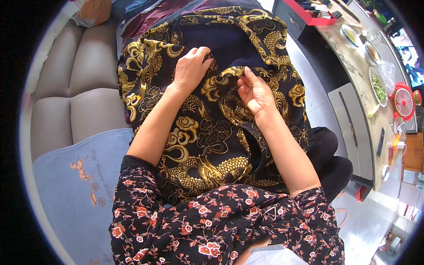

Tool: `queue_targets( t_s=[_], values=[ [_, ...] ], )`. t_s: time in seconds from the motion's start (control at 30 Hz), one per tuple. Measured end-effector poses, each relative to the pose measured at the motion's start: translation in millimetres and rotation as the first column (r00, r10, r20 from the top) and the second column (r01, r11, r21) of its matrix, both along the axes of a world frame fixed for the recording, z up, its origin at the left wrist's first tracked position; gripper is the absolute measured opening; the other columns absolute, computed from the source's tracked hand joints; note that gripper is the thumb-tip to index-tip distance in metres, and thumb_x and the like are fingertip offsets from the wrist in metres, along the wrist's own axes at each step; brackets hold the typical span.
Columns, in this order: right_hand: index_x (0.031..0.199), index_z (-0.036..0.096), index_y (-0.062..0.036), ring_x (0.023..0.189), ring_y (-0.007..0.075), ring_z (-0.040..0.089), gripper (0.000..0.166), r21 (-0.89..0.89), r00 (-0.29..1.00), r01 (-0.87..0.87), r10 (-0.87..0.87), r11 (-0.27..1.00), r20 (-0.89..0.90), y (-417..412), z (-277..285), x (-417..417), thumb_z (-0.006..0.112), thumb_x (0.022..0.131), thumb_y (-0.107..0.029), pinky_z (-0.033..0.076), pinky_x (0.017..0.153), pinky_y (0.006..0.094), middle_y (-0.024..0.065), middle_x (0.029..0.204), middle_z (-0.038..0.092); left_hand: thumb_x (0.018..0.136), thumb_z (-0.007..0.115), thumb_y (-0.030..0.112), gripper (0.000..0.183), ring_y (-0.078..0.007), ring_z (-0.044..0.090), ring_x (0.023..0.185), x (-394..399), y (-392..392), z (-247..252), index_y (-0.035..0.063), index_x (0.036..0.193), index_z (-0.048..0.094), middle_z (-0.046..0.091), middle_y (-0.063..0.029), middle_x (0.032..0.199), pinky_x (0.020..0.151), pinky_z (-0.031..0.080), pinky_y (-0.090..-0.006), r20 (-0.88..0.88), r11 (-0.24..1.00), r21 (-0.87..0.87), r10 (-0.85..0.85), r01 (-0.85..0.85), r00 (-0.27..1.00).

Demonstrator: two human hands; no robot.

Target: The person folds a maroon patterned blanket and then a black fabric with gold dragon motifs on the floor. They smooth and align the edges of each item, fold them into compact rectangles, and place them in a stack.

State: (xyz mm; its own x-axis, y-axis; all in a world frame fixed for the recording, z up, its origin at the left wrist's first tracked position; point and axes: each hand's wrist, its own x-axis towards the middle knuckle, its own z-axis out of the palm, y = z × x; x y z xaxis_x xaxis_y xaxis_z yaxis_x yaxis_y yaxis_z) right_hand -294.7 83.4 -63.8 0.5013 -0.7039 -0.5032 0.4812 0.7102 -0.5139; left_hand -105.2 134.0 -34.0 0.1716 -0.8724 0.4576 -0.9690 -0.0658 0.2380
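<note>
A black garment with golden dragons and clouds (212, 132) is spread over my lap and the seat before me. Its dark navy inside (218, 38) shows near the far end, between folded-back edges. My left hand (193, 66) pinches a bunched bit of the patterned cloth between thumb and fingers. To its right, my right hand (253, 87) is turned partly palm up, its thumb and fingers on the edge of a fold. A dark opening in the cloth (253, 149) lies beside my right forearm.
A grey padded sofa (96, 66) with a blue cover (73, 185) runs along the left. Other dark cloth (142, 25) lies beyond the garment. On the right stands a marble-topped cabinet (357, 66) with bowls, a plate of greens (377, 86), a red fan (404, 102) and a remote control (381, 141).
</note>
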Motion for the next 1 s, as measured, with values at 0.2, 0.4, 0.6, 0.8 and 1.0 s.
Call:
queue_targets(
  t_s=[0.2,0.4,0.6,0.8,1.0],
  values=[
    [0.080,0.061,-0.0034,0.072,0.0144,0.066,0.009,-0.190,0.998,0.045,-0.036,0.981,0.050,1,-6,-10,0.068,0.082,-0.008,0.053,0.056,0.0189,0.0070,0.080,0.066,0.079,0.064,0.013,0.012,-0.0290,0.061,0.077,1,-1,-2,0.0088,0.088,0.057,0.060,-0.0086,0.083,0.066,0.049,-0.0376,0.007,0.999,-0.039,-0.006,0.007,1.000],
    [0.085,0.066,-0.0018,0.061,0.0066,0.058,0.022,-0.574,0.944,-0.195,-0.006,0.795,-0.330,0,11,-23,0.073,0.079,-0.022,0.042,0.053,0.0184,0.0036,0.076,0.066,0.081,0.059,0.013,0.008,-0.0314,0.059,0.072,5,-8,-11,0.0082,0.082,0.053,0.057,-0.0105,0.075,0.063,0.047,-0.0400,0.097,0.999,-0.036,-0.006,0.009,0.995],
    [0.083,0.063,-0.0039,0.064,0.0268,0.062,0.020,-0.837,0.731,-0.396,-0.422,0.378,-0.536,-2,65,13,0.067,0.075,-0.022,0.048,0.061,0.0361,0.0120,0.073,0.065,0.070,0.065,0.015,0.018,-0.0202,0.063,0.067,9,-7,9,0.0049,0.085,0.065,0.065,-0.0092,0.073,0.064,0.049,-0.0316,-0.380,0.987,0.161,0.043,0.020,0.924],
    [0.081,0.060,-0.0076,0.070,0.0287,0.063,0.015,-0.815,0.658,-0.569,-0.537,0.104,-0.528,-17,53,42,0.065,0.075,-0.020,0.047,0.061,0.0394,0.0087,0.073,0.064,0.083,0.063,0.005,0.008,-0.0050,0.054,0.065,-2,1,31,0.0018,0.090,0.063,0.061,0.0005,0.079,0.060,0.045,-0.0182,-0.946,0.976,-0.101,-0.154,0.191,0.285],
    [0.088,0.062,-0.0035,0.066,0.0255,0.061,0.021,-0.864,0.807,-0.385,-0.336,0.324,-0.485,-9,56,23,0.066,0.077,-0.021,0.047,0.062,0.0332,0.0113,0.073,0.063,0.082,0.063,0.006,0.010,-0.0076,0.058,0.068,-19,8,23,0.0003,0.090,0.062,0.063,0.0025,0.078,0.065,0.047,-0.0214,-0.629,0.990,-0.038,-0.128,0.134,0.767]
  ],
)
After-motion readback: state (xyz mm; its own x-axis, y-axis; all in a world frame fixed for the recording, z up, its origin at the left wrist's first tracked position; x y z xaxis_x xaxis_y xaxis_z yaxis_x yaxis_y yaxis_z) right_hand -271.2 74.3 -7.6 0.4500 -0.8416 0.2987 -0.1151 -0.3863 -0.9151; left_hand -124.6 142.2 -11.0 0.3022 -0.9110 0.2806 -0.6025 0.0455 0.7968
